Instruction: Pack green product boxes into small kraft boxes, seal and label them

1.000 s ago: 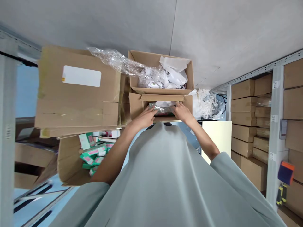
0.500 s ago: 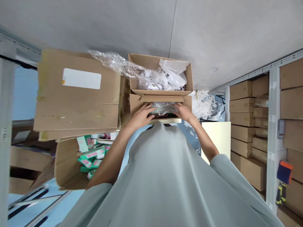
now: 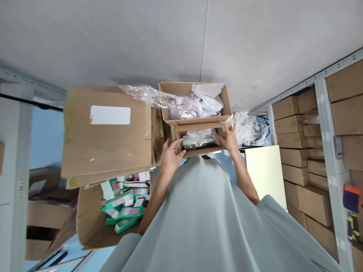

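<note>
A small open cardboard box (image 3: pixel 202 152) sits right in front of my body. Inside it lie clear plastic wrap (image 3: pixel 195 141) and crumpled white packing, with something green beneath. My left hand (image 3: pixel 171 156) grips the box's near left corner, thumb over the rim and fingers along the outer side. On the opposite side, my right hand (image 3: pixel 230 140) clasps the right wall, its thumb toward the inside and its fingers pointing up. Just behind stands another open cardboard box (image 3: pixel 195 122), filled with bubble wrap (image 3: pixel 153 96) and a white plastic bag (image 3: pixel 208 100).
A big carton (image 3: pixel 110 147) with a white label stands at left. Below it, an open carton (image 3: pixel 87 215) holds several green-and-white small boxes (image 3: pixel 129 211). Shredded white paper (image 3: pixel 245 128) and a cream panel (image 3: pixel 265 172) are at right, beside shelves of stacked cartons (image 3: pixel 292 155).
My hands have moved from over the opening of the near box out to its sides. More of its plastic-wrapped contents shows, and the view has shifted.
</note>
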Demonstrator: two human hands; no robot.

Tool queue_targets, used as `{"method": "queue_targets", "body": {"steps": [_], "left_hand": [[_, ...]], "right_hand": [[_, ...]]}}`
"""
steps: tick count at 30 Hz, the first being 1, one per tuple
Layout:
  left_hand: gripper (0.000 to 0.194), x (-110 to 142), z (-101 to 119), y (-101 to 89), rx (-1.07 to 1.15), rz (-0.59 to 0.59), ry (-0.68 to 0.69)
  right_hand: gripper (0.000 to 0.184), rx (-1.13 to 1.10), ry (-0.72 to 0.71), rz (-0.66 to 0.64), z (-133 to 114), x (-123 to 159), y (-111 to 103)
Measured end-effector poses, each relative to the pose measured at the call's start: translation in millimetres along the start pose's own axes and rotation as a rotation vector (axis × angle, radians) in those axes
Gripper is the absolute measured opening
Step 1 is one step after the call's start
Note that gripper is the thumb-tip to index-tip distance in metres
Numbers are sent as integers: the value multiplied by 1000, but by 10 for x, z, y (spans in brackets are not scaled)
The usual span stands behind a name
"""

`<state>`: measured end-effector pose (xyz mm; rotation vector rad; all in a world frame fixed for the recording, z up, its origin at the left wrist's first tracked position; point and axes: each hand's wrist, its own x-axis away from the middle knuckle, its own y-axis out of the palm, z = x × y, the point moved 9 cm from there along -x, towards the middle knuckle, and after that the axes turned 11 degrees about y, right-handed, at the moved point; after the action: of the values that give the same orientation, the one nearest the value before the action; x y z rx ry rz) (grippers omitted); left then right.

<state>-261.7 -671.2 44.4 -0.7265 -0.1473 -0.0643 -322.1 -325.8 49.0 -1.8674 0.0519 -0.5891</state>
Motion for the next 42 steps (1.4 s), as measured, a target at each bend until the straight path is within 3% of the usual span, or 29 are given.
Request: {"method": "queue_targets", "body": {"steps": [3, 7, 12, 17, 20, 24, 29, 35, 38, 42], "left_hand": [[62, -6, -41, -4, 16, -18, -6], [80, 62, -30, 29, -4, -90, 62], [79, 194, -57, 147, -63, -208, 113], [83, 239, 212, 508, -83, -348, 176], [88, 278, 606, 923, -107, -470, 256], [91, 414, 1279, 1639, -130, -613, 436], [88, 742, 2168, 2774, -164, -727, 627], [90, 1436, 3267, 4177, -225, -878, 810], [91, 1769, 3676, 4687, -260, -944, 859], [90, 2034, 4023, 5139, -289, -1000, 900]], "right_hand": [[80, -102, 104, -2, 152, -3, -23], [74, -197, 104, 52, 284, 242, -22], [64, -343, 101, 162, 570, 849, 56], [61, -422, 287, 272, 1278, 1552, -6], [62, -455, 444, 338, 1831, 1959, -72], [62, -539, 652, 451, 2642, 2491, -35], [60, -684, 868, 643, 3771, 3163, 169], [60, -816, 1093, 781, 5063, 3858, 240], [59, -830, 1170, 789, 5517, 4117, 201], [58, -846, 1261, 774, 5899, 4382, 260]]}}
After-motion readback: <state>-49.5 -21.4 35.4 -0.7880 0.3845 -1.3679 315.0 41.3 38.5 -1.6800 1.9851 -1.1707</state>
